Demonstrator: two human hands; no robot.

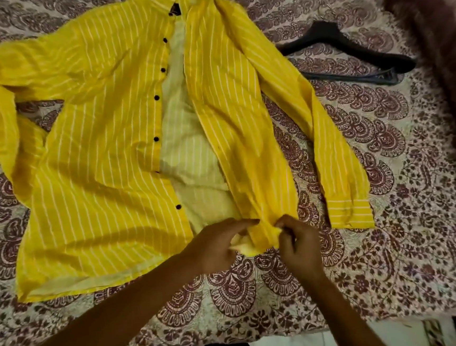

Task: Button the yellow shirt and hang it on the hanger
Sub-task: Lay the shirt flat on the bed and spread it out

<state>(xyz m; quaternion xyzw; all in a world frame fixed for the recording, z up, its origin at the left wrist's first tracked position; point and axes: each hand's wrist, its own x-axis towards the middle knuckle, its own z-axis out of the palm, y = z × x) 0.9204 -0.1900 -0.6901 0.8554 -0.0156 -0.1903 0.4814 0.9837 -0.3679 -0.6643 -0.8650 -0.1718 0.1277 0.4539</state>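
two grips, left grip (222, 245) and right grip (296, 245), are pinched on the buttonhole edge of the yellow shirt (95, 146), spread open on the bed (260, 308). that edge is best drawn flat over the lowest button (178, 206).

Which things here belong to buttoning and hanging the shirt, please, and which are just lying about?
Job: yellow shirt, black hanger, left hand and right hand pinching the shirt's bottom edge.
Lying about: brown furry thing, patterned bedspread.
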